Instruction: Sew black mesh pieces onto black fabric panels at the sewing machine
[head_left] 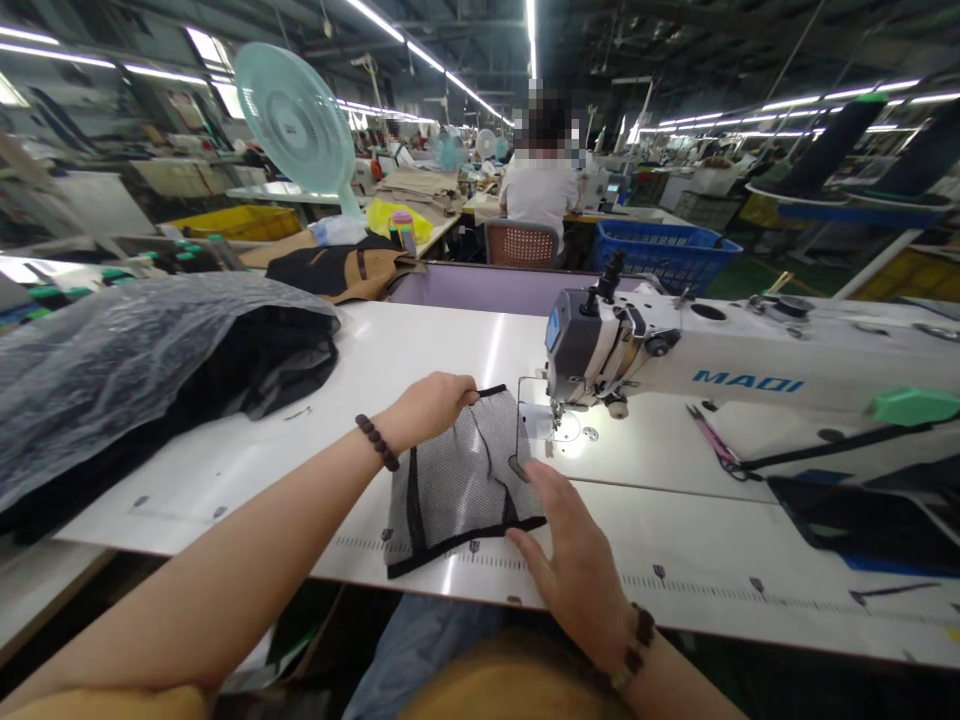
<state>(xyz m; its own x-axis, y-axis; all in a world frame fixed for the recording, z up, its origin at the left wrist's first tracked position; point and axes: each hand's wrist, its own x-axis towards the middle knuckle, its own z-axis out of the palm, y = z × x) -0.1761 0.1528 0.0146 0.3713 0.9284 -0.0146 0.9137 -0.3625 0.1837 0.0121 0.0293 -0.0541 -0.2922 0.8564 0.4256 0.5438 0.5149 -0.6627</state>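
A black mesh fabric piece [457, 480] with dark bound edges lies on the white sewing table [420, 345], left of the needle area. My left hand [433, 408] pinches its far edge near the top corner. At its right side rests my right hand [574, 545], thumb and fingers spread apart, with the fingertips at the fabric's near right corner. Just beyond is the sewing machine [622, 345], its lit presser foot and needle plate right of the mesh. No fabric shows under the foot.
On the left a plastic-covered dark bundle [150, 370] fills the tabletop. Pink-handled snips [716, 445] and a dark flat tray [862, 515] sit to the right. Behind the table are a fan [296, 120], a blue basket [664, 255] and a seated person [538, 190].
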